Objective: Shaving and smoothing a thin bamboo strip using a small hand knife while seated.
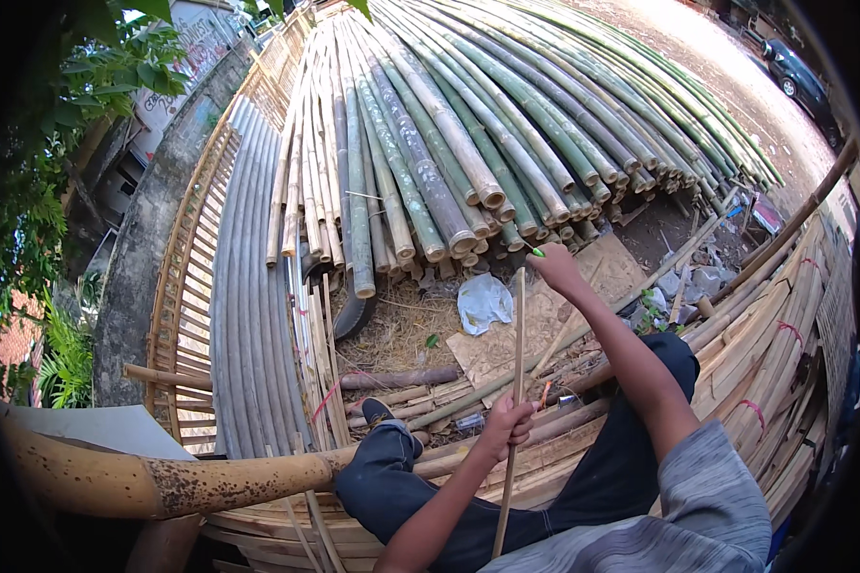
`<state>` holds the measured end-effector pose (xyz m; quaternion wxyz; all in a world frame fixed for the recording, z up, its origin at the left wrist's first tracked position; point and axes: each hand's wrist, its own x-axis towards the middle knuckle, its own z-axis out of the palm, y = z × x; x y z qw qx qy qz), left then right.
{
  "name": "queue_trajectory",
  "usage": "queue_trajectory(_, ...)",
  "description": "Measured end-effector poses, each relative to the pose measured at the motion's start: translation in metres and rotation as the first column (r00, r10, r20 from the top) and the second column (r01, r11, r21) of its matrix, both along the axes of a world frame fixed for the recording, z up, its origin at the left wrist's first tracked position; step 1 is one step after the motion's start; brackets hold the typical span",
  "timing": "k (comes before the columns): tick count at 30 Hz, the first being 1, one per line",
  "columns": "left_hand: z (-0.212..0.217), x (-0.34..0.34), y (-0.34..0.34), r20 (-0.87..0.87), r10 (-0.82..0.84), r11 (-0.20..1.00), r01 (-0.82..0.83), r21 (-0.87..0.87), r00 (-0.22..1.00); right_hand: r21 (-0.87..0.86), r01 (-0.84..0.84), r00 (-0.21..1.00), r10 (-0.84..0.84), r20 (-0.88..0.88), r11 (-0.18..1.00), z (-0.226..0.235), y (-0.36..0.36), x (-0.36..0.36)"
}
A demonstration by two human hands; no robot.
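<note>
My left hand (508,427) is closed around a long, narrow bamboo strip (519,344), which stands nearly upright between my legs. Its lower end reaches down toward my lap. Beyond the strip's top end, my right hand (556,269) is raised with the arm stretched out, fingers closed on a small tool with a bright green handle (538,252). The tool's working end is too small to make out. A thin orange piece (546,392) sticks up beside my left hand; whether that hand holds it I cannot tell.
A large stack of bamboo poles (449,172) fans out ahead. Split bamboo bundles (755,382) tied with pink string lie at right. A thick bamboo pole (162,487) crosses at lower left, near corrugated sheets (248,334). A white plastic bag (485,304) and a tyre (355,317) lie ahead.
</note>
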<state>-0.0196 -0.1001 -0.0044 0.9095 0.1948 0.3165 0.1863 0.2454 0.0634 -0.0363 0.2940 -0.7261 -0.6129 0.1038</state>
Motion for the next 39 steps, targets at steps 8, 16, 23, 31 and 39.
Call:
queue_trajectory(8,0.006,-0.02,0.038,0.127,0.104,0.994,-0.109,0.03,0.986,-0.348,-0.493,0.862,0.501,-0.072,0.798,0.098,-0.023,-0.062)
queue_trajectory(16,0.021,-0.016,0.042,0.098,0.113,0.993,-0.11,-0.038,0.989,-0.174,-0.598,0.779,0.618,0.103,0.782,0.055,-0.059,-0.076)
queue_trajectory(23,0.007,-0.001,0.047,-0.138,0.218,0.944,-0.173,0.282,0.966,-0.075,-0.609,0.776,0.613,0.146,0.789,0.021,-0.038,-0.075)
queue_trajectory(31,0.006,0.008,0.031,-0.051,0.156,0.976,-0.146,0.161,0.986,0.03,-0.34,0.939,0.338,0.068,0.94,0.012,-0.014,-0.034)
queue_trajectory(39,-0.005,-0.002,0.054,-0.121,0.204,0.959,-0.174,0.223,0.971,-0.127,-0.58,0.8,0.592,0.097,0.805,0.013,-0.029,-0.076)
